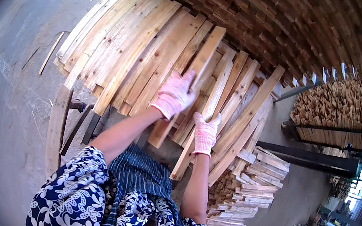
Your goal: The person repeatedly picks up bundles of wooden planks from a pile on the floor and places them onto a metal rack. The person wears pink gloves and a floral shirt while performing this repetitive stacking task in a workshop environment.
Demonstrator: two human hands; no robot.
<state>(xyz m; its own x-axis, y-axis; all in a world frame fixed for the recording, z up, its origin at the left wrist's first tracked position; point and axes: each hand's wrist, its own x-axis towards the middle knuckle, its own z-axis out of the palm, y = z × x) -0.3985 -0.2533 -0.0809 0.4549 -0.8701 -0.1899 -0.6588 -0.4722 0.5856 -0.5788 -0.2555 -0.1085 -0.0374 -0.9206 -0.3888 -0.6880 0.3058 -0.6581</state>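
Note:
Both my hands wear pale pink-and-white gloves. My left hand (pixel 174 95) lies over a long wooden board (pixel 209 48), its fingers closed about the board's middle. This board rests on top of the others at a slight angle, and its near end sticks out toward me. To the right, my right hand (pixel 205 135) has its thumb and fingers on either side of a narrower board (pixel 218 88), near its lower part. The palm side of each hand is hidden. A layer of pale boards (pixel 130 32) lies side by side to the left, with more loose boards (pixel 252 101) to the right.
A tall stack of wood (pixel 264 17) rises behind the boards. Shorter pieces are piled (pixel 248 196) at lower right. A dark metal beam (pixel 307 158) juts in from the right, below a rack of wood (pixel 341 111). A stick (pixel 51 53) lies on the grey floor (pixel 20 72).

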